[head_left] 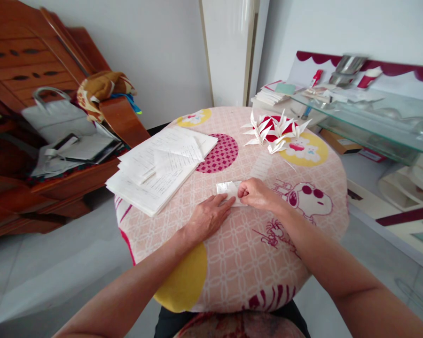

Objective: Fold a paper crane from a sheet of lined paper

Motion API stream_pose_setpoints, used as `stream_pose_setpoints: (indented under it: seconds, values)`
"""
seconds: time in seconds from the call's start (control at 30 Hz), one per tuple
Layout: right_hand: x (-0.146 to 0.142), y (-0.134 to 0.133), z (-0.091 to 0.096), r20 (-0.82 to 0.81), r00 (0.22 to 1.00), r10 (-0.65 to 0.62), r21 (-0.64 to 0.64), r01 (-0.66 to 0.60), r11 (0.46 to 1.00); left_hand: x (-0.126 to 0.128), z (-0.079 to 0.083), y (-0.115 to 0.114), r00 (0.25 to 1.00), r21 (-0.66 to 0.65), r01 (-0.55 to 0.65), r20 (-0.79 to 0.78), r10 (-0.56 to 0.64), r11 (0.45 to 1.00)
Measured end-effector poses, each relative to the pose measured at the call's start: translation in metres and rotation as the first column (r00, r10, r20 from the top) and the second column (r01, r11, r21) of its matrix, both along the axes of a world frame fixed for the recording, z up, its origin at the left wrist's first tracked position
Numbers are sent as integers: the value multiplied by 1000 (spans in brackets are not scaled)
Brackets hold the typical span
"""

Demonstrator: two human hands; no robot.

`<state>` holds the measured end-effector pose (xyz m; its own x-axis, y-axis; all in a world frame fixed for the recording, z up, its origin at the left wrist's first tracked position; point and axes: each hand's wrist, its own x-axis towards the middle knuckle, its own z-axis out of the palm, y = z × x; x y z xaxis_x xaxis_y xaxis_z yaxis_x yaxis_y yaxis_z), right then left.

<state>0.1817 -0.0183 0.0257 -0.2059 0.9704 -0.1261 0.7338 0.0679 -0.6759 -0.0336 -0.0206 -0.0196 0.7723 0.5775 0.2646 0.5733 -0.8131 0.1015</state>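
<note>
A small folded piece of white paper [227, 187] with handwriting on it lies on the cloth-covered round table [232, 244]. My left hand [211, 213] rests flat on its near left part, fingers stretched out. At the paper's right side, my right hand [255, 193] has thumb and forefinger closed in a pinch on it; the fingertips partly cover that edge. Left of both hands sits a stack of handwritten sheets [165, 183], with a loose folded sheet [179, 157] on top. Several white folded paper cranes [261, 131] stand together at the far right of the table.
To the right is a glass-topped stand [373, 112] bearing metal bowls [348, 68], a red bottle [316, 77] and papers. On the left a wooden bench [70, 183] holds a pale handbag [58, 115] and a brown cloth [102, 91]. A tall white cabinet [227, 51] stands behind.
</note>
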Motion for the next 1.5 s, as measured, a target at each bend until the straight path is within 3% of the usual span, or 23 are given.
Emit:
stream_pose_setpoints:
  seconds: [0.5,0.9,1.17,1.33,1.5]
  values:
    - [-6,-2,-3,136,990,-41,33,37,999,-2,2,-1,998,-3,42,-48,-42,999]
    - [2,1,-6,153,988,0,35,-6,999,9,11,-9,988,-7,-25,-154,24,1000]
    - [13,3,-3,-32,999,3,-187,-9,982,11,12,-10,983,33,-31,-183,37,999]
    - [8,2,-4,109,994,10,-33,-7,999,10,12,-10,990,21,-31,-140,34,999]
    - [9,2,-3,116,991,62,-48,-56,997,3,6,-6,1000,-24,15,-10,-15,1000]
